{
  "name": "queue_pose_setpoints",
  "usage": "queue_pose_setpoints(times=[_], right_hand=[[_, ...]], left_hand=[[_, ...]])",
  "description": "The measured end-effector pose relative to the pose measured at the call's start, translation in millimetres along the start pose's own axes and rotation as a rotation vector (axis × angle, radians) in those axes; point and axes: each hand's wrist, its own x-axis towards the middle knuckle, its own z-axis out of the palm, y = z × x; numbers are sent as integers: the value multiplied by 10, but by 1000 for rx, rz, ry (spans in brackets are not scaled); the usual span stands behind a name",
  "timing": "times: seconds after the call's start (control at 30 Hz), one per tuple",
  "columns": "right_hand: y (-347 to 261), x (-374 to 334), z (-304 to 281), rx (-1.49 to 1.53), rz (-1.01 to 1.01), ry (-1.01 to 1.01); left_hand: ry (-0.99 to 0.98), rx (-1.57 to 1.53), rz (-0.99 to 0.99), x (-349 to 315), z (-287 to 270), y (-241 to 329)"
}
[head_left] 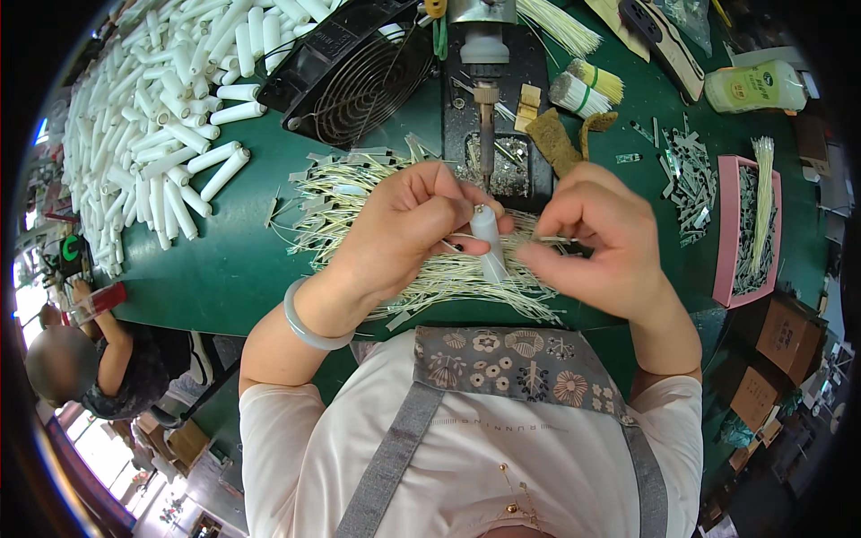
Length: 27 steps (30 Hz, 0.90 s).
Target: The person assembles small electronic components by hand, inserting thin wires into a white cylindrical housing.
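Observation:
My left hand [408,220] is closed round a white plastic tube [485,235], with its fingertips showing behind the tube. A thin wire with a small dark part also sticks out by these fingers. The tube's upper end is just below the tip of an upright soldering iron [486,134]; whether they touch I cannot tell. To the right, my right hand [596,242] pinches a thin pale wire, mostly hidden by the fingers. Beneath both hands lies a heap of pale wires [448,287] with small strips on their ends.
Many white tubes [170,134] are piled at the left, beside a black fan [359,81]. Right of the iron's stand lie brown sponge pieces [552,143], wire bundles [587,88], loose circuit strips [689,184] and a pink box [728,229]. A co-worker [99,368] sits at far left.

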Motion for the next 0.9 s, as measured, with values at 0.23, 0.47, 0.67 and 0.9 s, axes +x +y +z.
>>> queue_pose_setpoints(times=[0.23, 0.47, 0.67, 0.9], right_hand=[[76, -319, 196, 134, 80, 86], [-143, -380, 269, 223, 63, -203], [-301, -351, 417, 203, -128, -190], [-487, -255, 547, 199, -260, -272]], left_hand=[[39, -22, 18, -204, 81, 64], [-7, -145, 73, -531, 147, 177], [-3, -209, 110, -816, 33, 172], [174, -135, 309, -1207, 110, 133]])
